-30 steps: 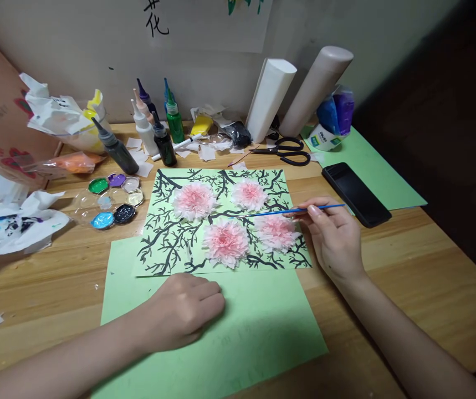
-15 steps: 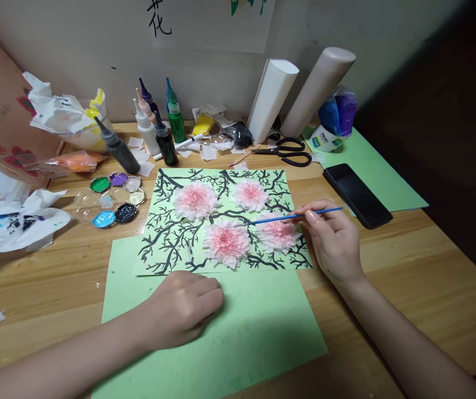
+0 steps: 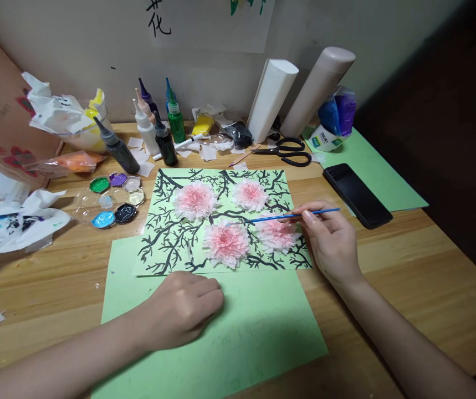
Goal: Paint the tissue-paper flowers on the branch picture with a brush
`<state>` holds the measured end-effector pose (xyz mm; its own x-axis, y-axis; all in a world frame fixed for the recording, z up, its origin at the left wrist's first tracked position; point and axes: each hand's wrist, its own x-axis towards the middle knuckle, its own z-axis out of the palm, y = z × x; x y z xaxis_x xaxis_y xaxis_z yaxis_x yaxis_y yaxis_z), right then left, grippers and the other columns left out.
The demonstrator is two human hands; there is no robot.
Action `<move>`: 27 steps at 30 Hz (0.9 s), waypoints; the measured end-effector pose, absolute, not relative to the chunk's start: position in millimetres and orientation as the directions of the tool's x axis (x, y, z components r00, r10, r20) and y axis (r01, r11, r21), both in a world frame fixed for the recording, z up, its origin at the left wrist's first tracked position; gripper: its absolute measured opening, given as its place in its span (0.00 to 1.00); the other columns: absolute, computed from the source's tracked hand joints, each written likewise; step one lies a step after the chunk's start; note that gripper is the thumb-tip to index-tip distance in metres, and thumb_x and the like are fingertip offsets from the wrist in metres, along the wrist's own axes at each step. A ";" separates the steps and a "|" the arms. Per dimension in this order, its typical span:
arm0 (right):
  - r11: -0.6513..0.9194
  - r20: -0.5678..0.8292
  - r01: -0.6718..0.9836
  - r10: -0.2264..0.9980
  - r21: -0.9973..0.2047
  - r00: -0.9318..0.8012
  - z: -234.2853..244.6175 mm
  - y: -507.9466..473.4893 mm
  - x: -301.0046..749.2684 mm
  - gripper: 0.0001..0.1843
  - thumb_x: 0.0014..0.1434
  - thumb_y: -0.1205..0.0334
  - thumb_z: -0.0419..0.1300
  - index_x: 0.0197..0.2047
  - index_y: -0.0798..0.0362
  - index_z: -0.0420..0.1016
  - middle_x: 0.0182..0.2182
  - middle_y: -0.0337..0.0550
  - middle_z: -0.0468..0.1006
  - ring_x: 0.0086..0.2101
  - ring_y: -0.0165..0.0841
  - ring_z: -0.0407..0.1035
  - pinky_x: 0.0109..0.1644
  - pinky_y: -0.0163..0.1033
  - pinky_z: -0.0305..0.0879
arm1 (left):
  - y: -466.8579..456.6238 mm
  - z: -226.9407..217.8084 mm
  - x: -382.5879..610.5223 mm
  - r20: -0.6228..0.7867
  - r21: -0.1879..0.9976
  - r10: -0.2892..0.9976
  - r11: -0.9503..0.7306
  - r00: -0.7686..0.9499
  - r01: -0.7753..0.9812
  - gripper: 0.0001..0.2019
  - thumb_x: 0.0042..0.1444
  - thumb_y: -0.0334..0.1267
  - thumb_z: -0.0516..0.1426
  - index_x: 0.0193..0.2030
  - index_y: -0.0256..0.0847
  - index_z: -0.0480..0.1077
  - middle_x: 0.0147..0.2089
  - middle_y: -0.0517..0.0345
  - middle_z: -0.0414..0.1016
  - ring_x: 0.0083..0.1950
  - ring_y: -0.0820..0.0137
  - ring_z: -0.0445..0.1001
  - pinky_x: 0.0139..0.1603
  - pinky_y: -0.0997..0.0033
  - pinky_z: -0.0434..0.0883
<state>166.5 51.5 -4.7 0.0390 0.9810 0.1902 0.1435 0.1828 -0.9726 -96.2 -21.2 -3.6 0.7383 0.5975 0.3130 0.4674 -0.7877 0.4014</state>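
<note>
My right hand (image 3: 332, 244) pinches a thin blue paintbrush (image 3: 271, 218) near its middle, at the right side of the light green picture (image 3: 171, 235). The brush points left, its tip over the upper edge of the lower middle pink paper flower (image 3: 226, 244); whether it touches the petals I cannot tell. Black painted branches and several fluffy pink-and-white flowers cover the picture. Another flower (image 3: 278, 235) lies partly under the brush, close to my fingers. My left hand (image 3: 188, 307) rests as a loose fist on a plain green sheet (image 3: 258, 327), just below the picture's lower edge.
A paint palette (image 3: 115, 200) lies left of the picture, beside a stained tissue (image 3: 25, 224). Behind stand paint bottles (image 3: 166, 145), a white roll (image 3: 271, 100) and a grey-beige bottle (image 3: 317, 91). Black scissors (image 3: 290, 151) and a phone (image 3: 358, 195) lie to the right.
The brush tip has shifted slightly left along the top of the lower middle flower, and my right hand has moved a little left with it. My left hand stays put.
</note>
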 end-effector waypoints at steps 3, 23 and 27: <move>0.185 0.192 0.131 0.980 -0.974 0.047 -3.7 51.6 166.5 0.06 0.59 0.55 0.58 0.36 0.47 0.73 0.33 0.40 0.76 0.34 0.32 0.75 0.32 0.35 0.72 | -21.1 -2.6 -95.8 0.310 0.402 0.597 -0.787 0.739 0.467 0.12 0.51 0.20 0.46 0.24 0.41 0.55 0.21 0.63 0.57 0.22 0.71 0.49 0.21 0.69 0.49; 0.284 0.300 0.181 0.951 -0.941 0.067 -2.0 51.4 170.4 0.05 0.58 0.56 0.58 0.35 0.46 0.74 0.32 0.40 0.74 0.33 0.33 0.72 0.35 0.39 0.69 | -21.5 -4.3 -95.8 0.297 0.397 0.596 -0.788 0.746 0.471 0.12 0.50 0.20 0.46 0.24 0.41 0.55 0.22 0.63 0.58 0.22 0.71 0.49 0.21 0.69 0.49; 0.289 0.306 0.220 0.951 -0.932 0.049 -0.4 49.8 169.5 0.06 0.59 0.56 0.57 0.35 0.46 0.74 0.31 0.40 0.75 0.31 0.33 0.71 0.34 0.39 0.69 | -21.9 -3.1 -95.9 0.304 0.397 0.595 -0.789 0.744 0.469 0.12 0.50 0.20 0.46 0.24 0.41 0.55 0.22 0.63 0.58 0.22 0.71 0.49 0.21 0.69 0.49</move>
<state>169.5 49.8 -0.4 0.0490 0.9507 0.3062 0.2197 0.2889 -0.9318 -95.9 -21.9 -3.1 0.7438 0.5954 0.3036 0.4693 -0.7887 0.3970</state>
